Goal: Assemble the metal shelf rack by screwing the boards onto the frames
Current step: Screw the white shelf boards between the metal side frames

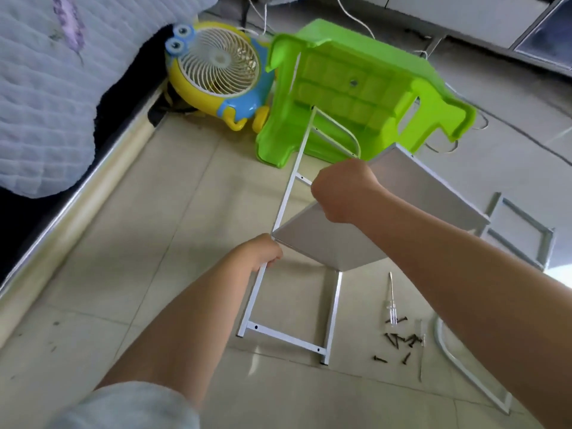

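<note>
The right hand [342, 193] is closed into a fist around the top edge of the board [387, 212], holding it tilted against the white frame [289, 199]. The left hand [261, 252] grips the frame's near upright just below the board's lower corner, steadying it. The frame stands on the tiled floor [154, 212], its far end leaning toward an overturned green stool [349, 88].

To my eye this is the lining-up step: the board is being set against the frame's crossbar holes, and no screw is in hand yet. The next move would call for one hand to let go and fetch a screw and the screwdriver [392, 301], while the other keeps board and frame from slipping apart.

Counting what lies about: 1 board in hand and 1 frame under it; 1 screwdriver on the floor to the right; roughly 10 dark screws [399, 339] scattered beside its handle, though a few overlap and I cannot count them exactly. Farther right lies 1 more metal frame piece [520, 230], and a curved white tube [458, 363] nearer me.
</note>
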